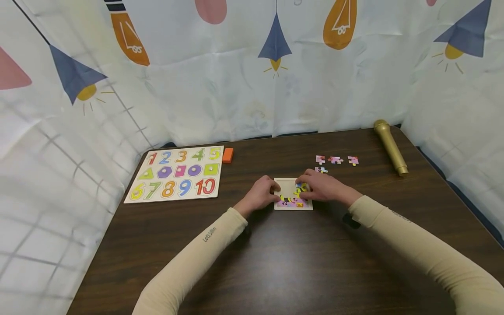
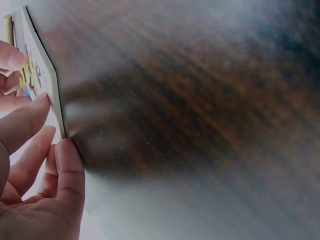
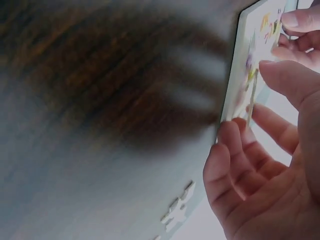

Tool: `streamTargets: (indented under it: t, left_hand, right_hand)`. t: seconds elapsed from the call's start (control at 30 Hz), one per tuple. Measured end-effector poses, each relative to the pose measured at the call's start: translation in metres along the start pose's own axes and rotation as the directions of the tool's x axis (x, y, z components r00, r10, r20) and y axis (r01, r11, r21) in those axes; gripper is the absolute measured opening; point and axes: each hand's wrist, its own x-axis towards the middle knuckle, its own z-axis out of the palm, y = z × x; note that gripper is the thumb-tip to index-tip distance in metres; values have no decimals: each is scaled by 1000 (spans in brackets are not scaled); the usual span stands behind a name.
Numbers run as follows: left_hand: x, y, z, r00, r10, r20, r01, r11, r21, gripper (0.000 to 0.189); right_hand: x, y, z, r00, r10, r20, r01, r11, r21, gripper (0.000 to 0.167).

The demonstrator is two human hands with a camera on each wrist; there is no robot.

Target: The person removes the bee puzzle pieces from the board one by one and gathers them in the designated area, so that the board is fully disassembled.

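Observation:
A small square wooden puzzle tray (image 1: 293,208) lies on the table, with colourful jigsaw pieces along its bottom and right side. At its left rim, my left hand (image 1: 261,193) grips the tray, the thumb over its face and the other fingers by the edge. My right hand (image 1: 326,187) is over the tray's right side. In the right wrist view, a thin puzzle piece (image 3: 253,95) stands tilted on edge between the right thumb and index finger. The other right fingers rest at the tray's edge. The piece's printed face is hidden there.
Several loose puzzle pieces (image 1: 336,160) lie beyond the right hand. A number-and-shape board (image 1: 131,197) is at the back left, with an orange block (image 1: 228,155) beside it. A gold microphone (image 1: 390,146) lies at the back right. Patterned curtains (image 1: 244,87) border the dark table (image 1: 275,271).

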Motion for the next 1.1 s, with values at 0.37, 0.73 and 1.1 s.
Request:
streamTargets:
  t: [0.37,0.73,1.1]
  left_hand:
    - [-2,2,-1,1000,-4,1,4,1000,3,28]
    - [-1,2,0,1000,1,-11,-1,1000,2,27]
    - [0,1,1,1000,-5,-9,5,1000,4,28]
  right_hand:
    - [4,-8,5,999,42,-27,-43,997,-64,38]
    - [1,-5,1,999,34,19,-34,999,-7,51]
    - [0,-4,6,998,48,-35,-47,999,26,42]
